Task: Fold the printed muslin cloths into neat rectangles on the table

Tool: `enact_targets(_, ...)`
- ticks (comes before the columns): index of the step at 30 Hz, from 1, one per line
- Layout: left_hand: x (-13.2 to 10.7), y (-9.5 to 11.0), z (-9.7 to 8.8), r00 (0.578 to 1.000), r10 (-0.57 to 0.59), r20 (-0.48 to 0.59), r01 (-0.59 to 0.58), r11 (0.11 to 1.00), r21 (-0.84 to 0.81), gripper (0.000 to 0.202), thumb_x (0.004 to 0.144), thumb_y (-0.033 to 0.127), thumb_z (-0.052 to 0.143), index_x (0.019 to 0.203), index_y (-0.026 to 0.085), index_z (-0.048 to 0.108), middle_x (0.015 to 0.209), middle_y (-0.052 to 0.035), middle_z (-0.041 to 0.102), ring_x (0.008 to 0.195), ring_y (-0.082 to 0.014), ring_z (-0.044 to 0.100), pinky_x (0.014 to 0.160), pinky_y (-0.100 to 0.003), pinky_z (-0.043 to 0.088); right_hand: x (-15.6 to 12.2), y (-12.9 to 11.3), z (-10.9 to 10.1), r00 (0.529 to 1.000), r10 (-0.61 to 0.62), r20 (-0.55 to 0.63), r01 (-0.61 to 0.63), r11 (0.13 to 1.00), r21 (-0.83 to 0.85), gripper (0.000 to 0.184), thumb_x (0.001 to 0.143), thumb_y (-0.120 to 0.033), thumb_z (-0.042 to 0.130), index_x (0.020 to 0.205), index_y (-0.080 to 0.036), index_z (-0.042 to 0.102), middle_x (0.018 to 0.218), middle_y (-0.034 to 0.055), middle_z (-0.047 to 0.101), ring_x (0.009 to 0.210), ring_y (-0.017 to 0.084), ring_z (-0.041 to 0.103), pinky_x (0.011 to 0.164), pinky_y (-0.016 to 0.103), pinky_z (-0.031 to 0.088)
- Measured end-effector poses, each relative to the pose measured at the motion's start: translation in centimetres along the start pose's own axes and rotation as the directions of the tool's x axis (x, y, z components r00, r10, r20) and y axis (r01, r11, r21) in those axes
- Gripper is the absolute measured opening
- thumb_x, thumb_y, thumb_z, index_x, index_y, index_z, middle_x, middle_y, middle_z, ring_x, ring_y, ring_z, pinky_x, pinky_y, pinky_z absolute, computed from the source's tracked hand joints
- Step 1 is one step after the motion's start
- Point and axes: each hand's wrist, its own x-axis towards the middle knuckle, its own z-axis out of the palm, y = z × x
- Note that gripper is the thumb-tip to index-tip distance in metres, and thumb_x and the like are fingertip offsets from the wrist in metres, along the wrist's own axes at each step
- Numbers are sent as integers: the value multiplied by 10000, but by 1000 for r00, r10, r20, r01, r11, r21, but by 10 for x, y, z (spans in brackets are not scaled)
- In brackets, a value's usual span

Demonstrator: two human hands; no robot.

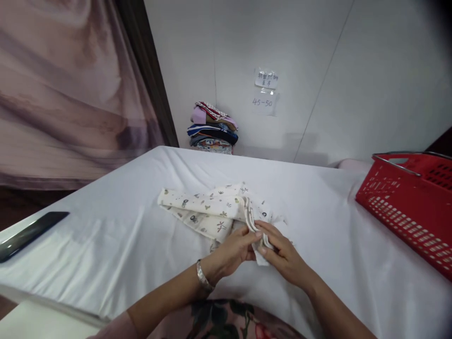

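A small cream garment point(208, 209) with little printed figures lies crumpled in the middle of the white-covered table point(123, 245). My left hand point(233, 252), with a silver bracelet on its wrist, pinches the garment's near edge. My right hand point(282, 254) meets it from the right, fingers closed on the same folded edge of cloth. Both hands touch each other over the fabric, close to my body.
A red plastic basket point(409, 202) with a metal handle stands at the right edge. A dark phone point(30, 233) lies at the far left. A stack of folded clothes point(213, 129) sits against the back wall, under paper notes point(265, 92). A pink curtain hangs on the left.
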Motion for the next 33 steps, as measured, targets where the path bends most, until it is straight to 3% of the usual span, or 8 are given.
enact_targets(4, -2, 0, -3, 999, -42, -14, 41, 998, -42, 413, 711, 278, 688, 1091, 164, 569, 870, -63, 637, 643, -119, 592, 594, -233, 466, 0, 3, 1, 1000, -6, -12, 7, 999, 40, 433, 891, -354, 484, 1314, -268, 456, 1396, 77, 400, 1284, 222, 355, 1077, 439, 285)
enact_targets(9, -2, -3, -9, 999, -36, 19, 38, 994, -101, 337, 714, 203, 654, 1042, 170, 583, 801, -42, 646, 663, -138, 609, 611, -245, 472, 2, 3, 1, 1000, 4, -10, -4, 997, 81, 410, 888, -342, 491, 1291, -268, 486, 1382, 70, 419, 1271, 214, 376, 1072, 410, 301)
enact_targets(15, 0, -9, -9, 997, -72, -27, 67, 985, -160, 364, 640, 120, 593, 1003, 154, 593, 772, -39, 655, 594, -137, 594, 543, -236, 454, 0, 7, 9, 1000, 16, -18, -16, 1000, -12, 419, 870, -350, 514, 1275, -246, 503, 1363, 90, 438, 1253, 232, 396, 1053, 427, 327)
enact_targets(20, 2, -12, -5, 990, -64, -125, 55, 996, -71, 340, 632, 140, 594, 972, 130, 601, 718, -34, 634, 567, -126, 569, 531, -235, 442, -1, 8, 15, 999, 17, -32, -21, 994, -105, 459, 840, -341, 554, 1284, -243, 492, 1360, 91, 439, 1257, 243, 388, 1054, 438, 328)
enact_targets(28, 1, -13, -8, 989, -34, -143, 39, 998, 38, 382, 560, 82, 542, 930, 135, 622, 655, -4, 599, 572, -115, 541, 530, -219, 434, 1, 11, 10, 1000, 24, -17, -24, 1000, -21, 378, 887, -336, 467, 1247, -243, 535, 1343, 89, 466, 1228, 230, 436, 1035, 416, 359)
enact_targets(33, 5, -24, -14, 989, 2, -147, 19, 990, 141, 296, 606, 125, 536, 881, 146, 644, 662, -6, 610, 598, -127, 547, 562, -236, 441, 0, 10, 19, 998, 12, -58, -22, 986, -164, 403, 846, -254, 488, 1244, -221, 540, 1343, 97, 467, 1234, 232, 425, 1033, 432, 354)
